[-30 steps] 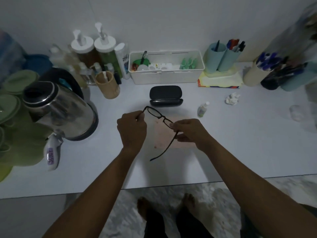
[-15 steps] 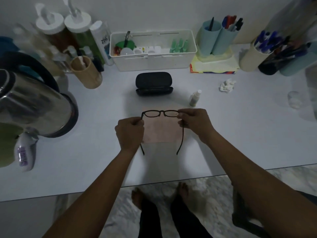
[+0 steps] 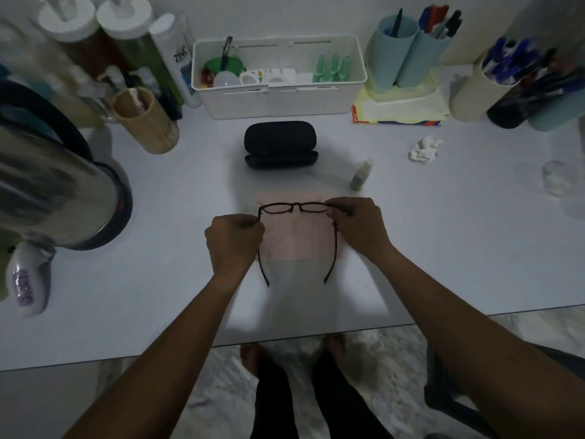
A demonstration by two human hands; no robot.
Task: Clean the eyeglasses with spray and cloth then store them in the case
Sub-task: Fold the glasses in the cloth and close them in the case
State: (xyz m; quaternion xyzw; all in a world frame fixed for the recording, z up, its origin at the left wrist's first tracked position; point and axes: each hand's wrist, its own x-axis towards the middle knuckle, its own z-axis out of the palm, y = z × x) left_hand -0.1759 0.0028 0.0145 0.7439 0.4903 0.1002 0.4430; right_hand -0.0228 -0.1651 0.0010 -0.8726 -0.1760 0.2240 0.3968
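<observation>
A pale desk (image 3: 443,264) stands against a plain white wall (image 3: 316,14) in dim light, above a mottled marble-like floor (image 3: 221,384).

Your path from desk (image 3: 443,248) centre to case (image 3: 280,144) clear. Spray bottle (image 3: 361,174) stands right of it; kettle (image 3: 53,191) crowds left edge; white box (image 3: 278,90) blocks back edge.

We see home setting, likely corner doubling as desk and kitchenette. White worktop (image 3: 443,248) against plain wall carries steel electric kettle (image 3: 47,185), pump bottles (image 3: 123,30), zinc supplement bottle (image 3: 177,55), bamboo cup (image 3: 145,122). We note white organiser box (image 3: 278,93) of small oddments, blue pen holders (image 3: 408,45), further cups of pens (image 3: 506,80). Marbled floor (image 3: 221,375) below; we see bare feet (image 3: 250,359) at worktop edge.
</observation>
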